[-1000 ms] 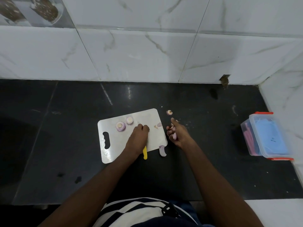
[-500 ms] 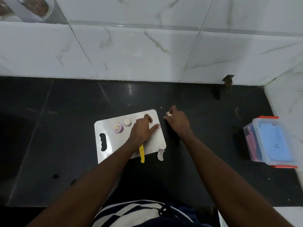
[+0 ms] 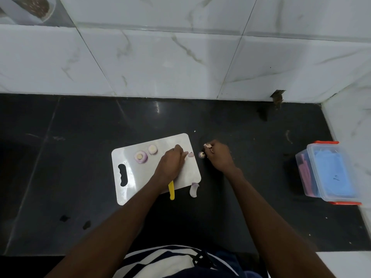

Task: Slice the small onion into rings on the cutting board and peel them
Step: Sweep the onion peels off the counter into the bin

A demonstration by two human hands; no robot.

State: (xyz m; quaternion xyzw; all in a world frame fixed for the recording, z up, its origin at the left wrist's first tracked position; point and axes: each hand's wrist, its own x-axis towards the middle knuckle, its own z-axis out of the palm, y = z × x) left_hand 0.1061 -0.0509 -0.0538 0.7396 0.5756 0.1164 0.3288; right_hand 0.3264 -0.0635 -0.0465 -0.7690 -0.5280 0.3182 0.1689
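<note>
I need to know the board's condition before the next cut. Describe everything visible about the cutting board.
The cutting board is a thin white rectangle, plastic by its look, with rounded corners and a wavy handle slot near its left end. It lies flat and skewed on the black countertop. Two onion slices sit side by side near its far edge, and a small purple peel scrap lies by its right edge. The left hand rests on it, over a yellow-handled knife whose handle overhangs the near edge.
</note>
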